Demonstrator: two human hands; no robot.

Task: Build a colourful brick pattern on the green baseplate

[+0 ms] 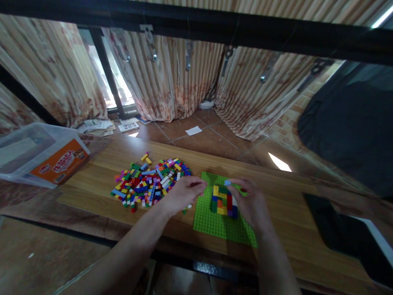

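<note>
One pale blue brick [227,182] is clamped in the right hand's [251,202] grip over the green baseplate [209,225], by the brick build [223,202]; a level, stud-aligned hold seems best. Whether the left hand's [186,193] grip is closed on anything cannot be told.

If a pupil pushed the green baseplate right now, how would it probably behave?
The green baseplate lies flat and looks thin, so it would probably slide rather than tip or roll. Being a broad sheet, it may flex slightly if lifted by one edge. The brick block sits on it and would likely ride along.
</note>
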